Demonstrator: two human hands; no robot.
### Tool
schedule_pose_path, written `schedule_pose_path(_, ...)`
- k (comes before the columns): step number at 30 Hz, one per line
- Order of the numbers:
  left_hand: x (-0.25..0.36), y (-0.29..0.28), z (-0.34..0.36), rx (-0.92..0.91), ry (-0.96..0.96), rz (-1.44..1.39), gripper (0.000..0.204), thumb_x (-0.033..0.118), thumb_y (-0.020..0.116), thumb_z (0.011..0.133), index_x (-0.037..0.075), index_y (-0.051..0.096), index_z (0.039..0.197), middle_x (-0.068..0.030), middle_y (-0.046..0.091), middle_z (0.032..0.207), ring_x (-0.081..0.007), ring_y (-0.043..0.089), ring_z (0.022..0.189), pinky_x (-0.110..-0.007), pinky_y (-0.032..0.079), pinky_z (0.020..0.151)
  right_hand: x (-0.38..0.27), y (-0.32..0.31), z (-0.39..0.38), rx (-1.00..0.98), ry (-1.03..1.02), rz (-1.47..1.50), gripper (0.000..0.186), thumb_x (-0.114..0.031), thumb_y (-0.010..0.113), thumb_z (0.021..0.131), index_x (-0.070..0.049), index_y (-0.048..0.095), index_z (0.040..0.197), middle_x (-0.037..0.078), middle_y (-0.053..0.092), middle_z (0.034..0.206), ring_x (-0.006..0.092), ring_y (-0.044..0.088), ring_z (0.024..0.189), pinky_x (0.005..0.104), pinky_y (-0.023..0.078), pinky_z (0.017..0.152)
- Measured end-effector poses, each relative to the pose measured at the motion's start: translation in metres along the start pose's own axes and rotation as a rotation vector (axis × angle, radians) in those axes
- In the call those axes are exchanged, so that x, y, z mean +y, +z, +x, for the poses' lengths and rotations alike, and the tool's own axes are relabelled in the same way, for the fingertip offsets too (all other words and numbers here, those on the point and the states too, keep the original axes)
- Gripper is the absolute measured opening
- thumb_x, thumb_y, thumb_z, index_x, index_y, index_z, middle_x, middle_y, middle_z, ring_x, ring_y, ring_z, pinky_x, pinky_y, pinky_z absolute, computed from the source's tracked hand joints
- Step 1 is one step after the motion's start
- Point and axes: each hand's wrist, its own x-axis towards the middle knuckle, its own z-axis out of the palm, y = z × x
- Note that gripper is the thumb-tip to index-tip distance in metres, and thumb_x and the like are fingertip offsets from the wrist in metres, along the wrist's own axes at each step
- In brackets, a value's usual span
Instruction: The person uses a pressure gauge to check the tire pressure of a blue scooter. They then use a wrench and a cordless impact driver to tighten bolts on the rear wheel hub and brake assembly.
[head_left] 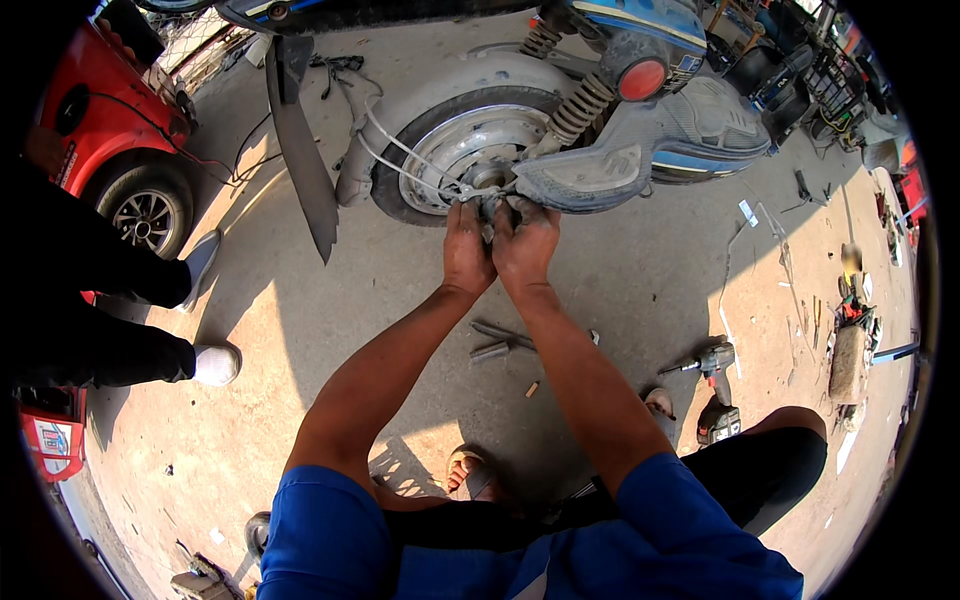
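Both my arms reach forward to the hub of a dusty wheel [455,150] on a blue three-wheeler or scooter lying in front of me. My left hand [467,248] is closed at the hub's near side, fingers curled on a small dark part there. Beside it, my right hand [526,245] is closed too, fingertips pinched at the same spot. The hands nearly touch, and what they hold is mostly hidden by the fingers. Pale cables [395,150] loop from the left to a metal fitting [468,190] just above my fingers. A coil spring [578,110] rises at the wheel's right.
Metal tools [490,350] lie on the concrete below my hands. A cordless impact driver [712,370] rests by my right knee. Another person in dark trousers [130,350] stands at the left, near a red vehicle [110,110]. A dark mudguard-like panel [298,160] hangs left of the wheel.
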Motion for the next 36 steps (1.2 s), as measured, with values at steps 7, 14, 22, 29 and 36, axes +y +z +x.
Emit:
schedule_pose_path(7, -0.001, 0.0, -0.001, 0.0, -0.026, -0.003, 0.049, 0.008, 0.066, 0.075, -0.01, 0.047, 0.116, -0.0331, 0.049, 0.113, -0.0487, 0.048, 0.107, -0.049, 0.046, 0.088, 0.001, -0.001, 0.0, -0.045, -0.007, 0.008, 0.017, -0.007, 0.067, 0.077, 0.006, 0.069, 0.088, 0.023, 0.066, 0.095, 0.0402, 0.058, 0.094, 0.0453, 0.046, 0.088)
schedule_pose_path(14, -0.003, 0.001, 0.0, -0.01, -0.01, 0.011, 0.049, 0.009, 0.066, 0.075, -0.011, 0.047, 0.116, -0.0341, 0.049, 0.113, -0.0491, 0.047, 0.108, -0.048, 0.045, 0.09, 0.002, 0.0, 0.0, -0.018, -0.015, -0.038, 0.017, -0.008, 0.069, 0.078, 0.006, 0.068, 0.087, 0.023, 0.066, 0.089, 0.0404, 0.058, 0.09, 0.0452, 0.046, 0.084)
schedule_pose_path(22, -0.003, 0.003, -0.001, 0.016, 0.021, 0.02, 0.046, 0.008, 0.063, 0.077, -0.011, 0.047, 0.115, -0.0332, 0.049, 0.111, -0.0485, 0.048, 0.106, -0.048, 0.045, 0.088, -0.001, 0.0, 0.001, -0.031, -0.005, -0.045, 0.017, -0.008, 0.067, 0.079, 0.007, 0.067, 0.089, 0.025, 0.064, 0.095, 0.0414, 0.058, 0.091, 0.0469, 0.046, 0.085)
schedule_pose_path(29, -0.029, 0.02, -0.001, 0.044, -0.11, -0.326, 0.043, 0.009, 0.064, 0.077, -0.01, 0.048, 0.112, -0.0313, 0.049, 0.11, -0.0473, 0.049, 0.102, -0.047, 0.045, 0.086, 0.0, 0.006, -0.001, -0.013, -0.012, -0.071, 0.018, -0.008, 0.066, 0.078, 0.005, 0.068, 0.09, 0.024, 0.064, 0.096, 0.0413, 0.058, 0.091, 0.0482, 0.045, 0.086)
schedule_pose_path(36, -0.015, 0.008, 0.0, 0.031, 0.01, -0.03, 0.039, 0.008, 0.064, 0.076, -0.008, 0.049, 0.107, -0.0281, 0.05, 0.105, -0.0458, 0.05, 0.099, -0.047, 0.045, 0.083, -0.005, 0.0, 0.0, -0.057, 0.005, -0.064, 0.021, -0.009, 0.066, 0.076, 0.006, 0.068, 0.091, 0.024, 0.064, 0.098, 0.0421, 0.058, 0.095, 0.0483, 0.044, 0.089)
